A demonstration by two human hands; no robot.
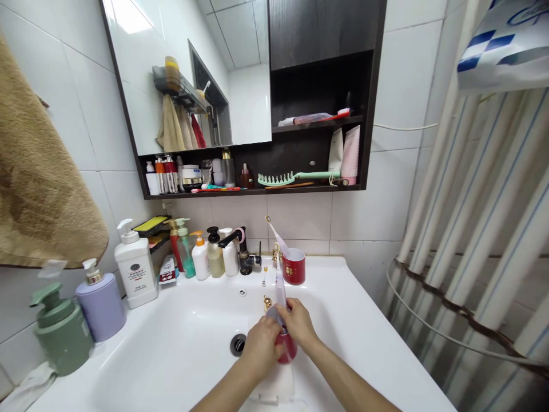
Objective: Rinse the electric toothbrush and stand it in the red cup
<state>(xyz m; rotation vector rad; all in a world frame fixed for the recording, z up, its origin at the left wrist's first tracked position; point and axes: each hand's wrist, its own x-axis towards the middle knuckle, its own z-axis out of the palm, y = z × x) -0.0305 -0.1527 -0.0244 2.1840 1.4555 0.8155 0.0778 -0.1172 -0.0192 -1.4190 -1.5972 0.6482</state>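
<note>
Over the right side of the white sink, my left hand point(262, 342) is closed around a red cup point(288, 350) with a gold handle. My right hand point(300, 325) grips the lower part of a pale pink toothbrush point(280, 286) at the cup's mouth. The toothbrush stands upright, head up, its bottom end hidden by my fingers. Behind it, on the sink's back ledge, is a second red cup point(295, 271) with gold markings. Another pale toothbrush point(278, 236) leans out of that one to the left.
A black faucet point(245, 257) rises at the back, left of the second cup. Pump bottles point(136, 266) line the sink's left and back edges. The drain point(238, 344) lies left of my hands. Above hangs a dark mirror cabinet point(319, 157) holding toiletries; white radiator pipes point(467, 229) stand right.
</note>
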